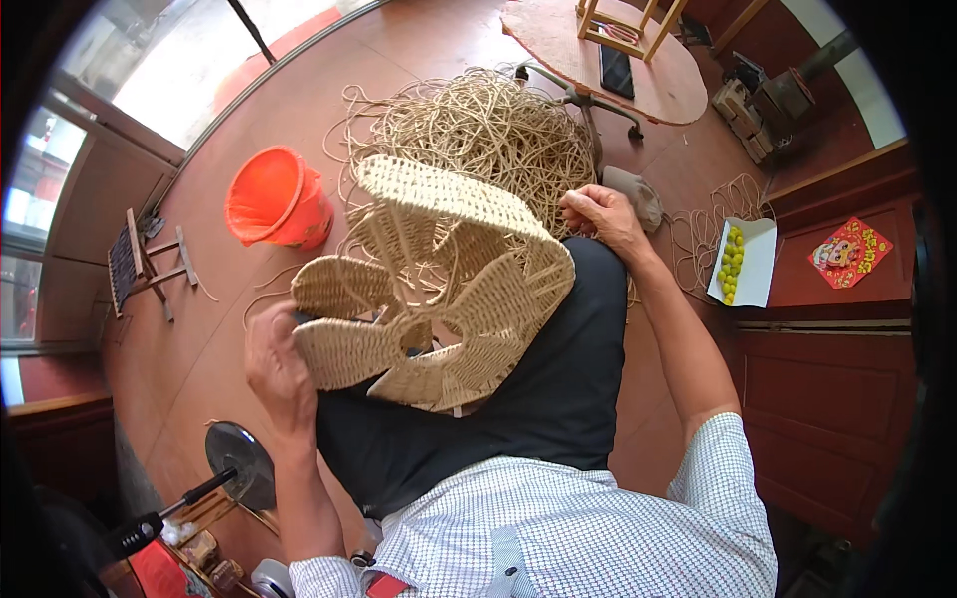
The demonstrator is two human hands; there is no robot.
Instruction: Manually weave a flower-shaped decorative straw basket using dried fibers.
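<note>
Woven piece, straw-coloured, petalled: on lap. Left hand: curled onto its left edge, gripping. Right hand: fingers bent inward, hold cannot be told. Cord heap: beyond.

Cord pile partly behind woven piece

Got a reddish floor in here, bright daylight at upper left, windows down the left side, plus a dark red cabinet over on the right.
</note>
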